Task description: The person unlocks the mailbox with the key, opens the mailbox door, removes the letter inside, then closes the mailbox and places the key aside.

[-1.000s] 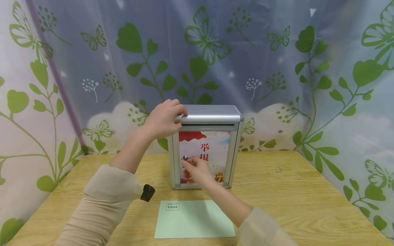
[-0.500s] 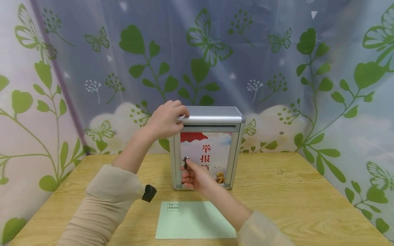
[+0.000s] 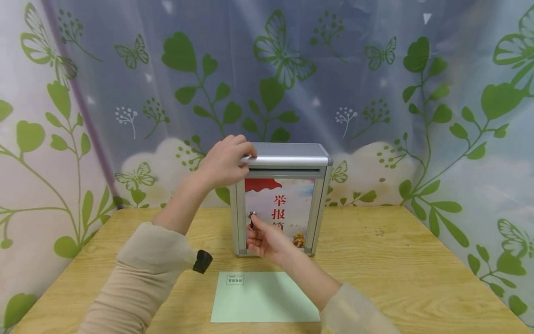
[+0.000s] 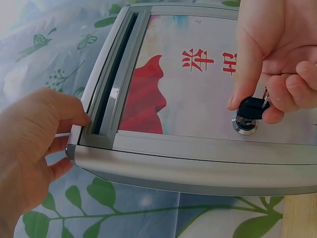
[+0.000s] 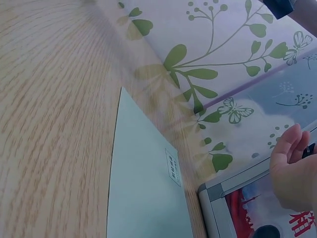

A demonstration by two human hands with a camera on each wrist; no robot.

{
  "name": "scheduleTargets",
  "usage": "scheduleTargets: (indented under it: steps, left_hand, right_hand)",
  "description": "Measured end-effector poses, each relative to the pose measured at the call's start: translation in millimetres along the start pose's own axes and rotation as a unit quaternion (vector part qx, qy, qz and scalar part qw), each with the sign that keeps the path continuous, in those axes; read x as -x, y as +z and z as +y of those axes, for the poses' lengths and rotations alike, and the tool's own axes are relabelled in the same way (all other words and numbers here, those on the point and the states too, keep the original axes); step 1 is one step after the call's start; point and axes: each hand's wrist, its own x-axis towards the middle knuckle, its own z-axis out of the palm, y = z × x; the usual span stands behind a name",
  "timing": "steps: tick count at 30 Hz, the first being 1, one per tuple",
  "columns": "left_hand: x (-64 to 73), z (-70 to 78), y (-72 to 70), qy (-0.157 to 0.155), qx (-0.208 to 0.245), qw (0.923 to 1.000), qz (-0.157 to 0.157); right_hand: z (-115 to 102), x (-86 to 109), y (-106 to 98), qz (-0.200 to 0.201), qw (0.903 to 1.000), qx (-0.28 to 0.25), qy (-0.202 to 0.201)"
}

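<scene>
A silver suggestion box [image 3: 288,161] with a slot under its top edge and red characters on its front panel stands upright on the table. My left hand [image 3: 225,162] grips its upper left corner, fingers bent over the top edge. With thumb and fingers, my right hand [image 3: 273,241] pinches a black-headed key [image 4: 251,107] at the lock [image 4: 245,128] on the left of the panel. A metal ring hangs from the key between the fingers. The panel sits flush in its frame.
A pale green envelope [image 3: 258,301] lies flat on the wooden table [image 3: 384,269] in front of the box, partly under my right forearm. Close behind the box hangs a curtain [image 3: 354,60] printed with leaves and butterflies. A black clip [image 3: 202,261] sticks out from my left sleeve.
My right fingers have shifted lower and spread apart from the thumb at the lock, uncovering the black key. My left hand keeps its grip on the corner; the head view moved slightly.
</scene>
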Motion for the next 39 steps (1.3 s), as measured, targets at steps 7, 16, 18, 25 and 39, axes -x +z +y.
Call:
scheduleTargets:
  steps: [7,16,18,25,39]
  left_hand:
    - [0.1,0.2,0.3,-0.003,0.000,1.0000,0.000]
    - [-0.2,-0.5,0.9,0.000,0.002,1.0000,0.005]
    - [-0.1,-0.5,0.8,-0.001,0.002,1.0000,0.006]
    - [0.6,-0.7,1.9,-0.003,0.004,1.0000,0.006]
    - [0.7,-1.4,2.4,-0.007,0.004,1.0000,0.005]
  right_hand:
    - [-1.1,-1.5,0.8,-0.001,0.9993,-0.036,0.013]
    - [-2.2,-3.0,3.5,0.015,0.9998,-0.010,0.001]
    - [-2.6,-3.1,4.4,0.021,0.9998,0.005,-0.006]
    - [-2.8,-2.0,7.0,0.048,0.9946,0.084,-0.039]
    - [-3.5,-3.2,6.6,0.059,0.9824,0.165,-0.066]
